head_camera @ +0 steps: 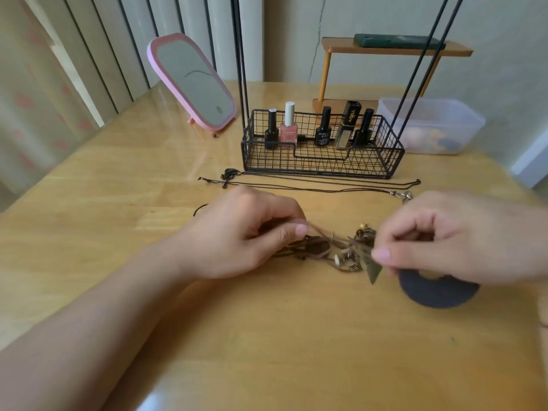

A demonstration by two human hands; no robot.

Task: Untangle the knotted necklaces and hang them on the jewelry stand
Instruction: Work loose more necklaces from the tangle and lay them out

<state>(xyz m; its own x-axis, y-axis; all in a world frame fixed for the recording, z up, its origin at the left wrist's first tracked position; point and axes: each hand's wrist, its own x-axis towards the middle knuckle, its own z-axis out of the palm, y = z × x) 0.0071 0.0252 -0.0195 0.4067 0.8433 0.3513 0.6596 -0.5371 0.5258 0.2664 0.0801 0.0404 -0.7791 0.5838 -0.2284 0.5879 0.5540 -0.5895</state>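
Necklaces (332, 250) knotted, in front of jewelry stand (323, 143); untangling step. Left hand (246, 232) & right hand (444, 235) each pinch a cord. Next: tease strands apart w/ gentle pulls.

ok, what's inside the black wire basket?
The wire basket holds five cosmetic bottles along its back: three black ones, a pink polish and a gold tube. The front section looks bare. Bottle bases are partly screened by the wire.
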